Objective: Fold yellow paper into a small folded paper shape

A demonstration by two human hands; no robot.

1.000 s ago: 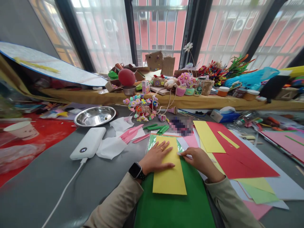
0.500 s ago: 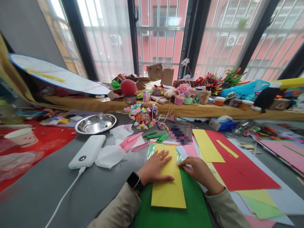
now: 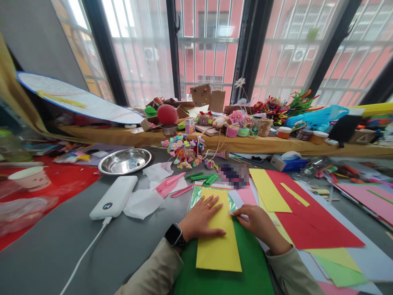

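As before, the left hand (image 3: 198, 221) lies spread on yellow paper (image 3: 218, 254); the right hand (image 3: 256, 221) keeps its grip on a white scrap (image 3: 231, 213).

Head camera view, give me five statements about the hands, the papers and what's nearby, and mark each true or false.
1. The left hand lies flat on a yellow sheet. True.
2. The right hand pinches a small white piece. True.
3. The watch is on the right hand's wrist. False: it is on the left hand's.
4. A narrow yellow strip lies on the red sheet. True.
5. The white device lies on the red sheet. False: it lies on the grey table.
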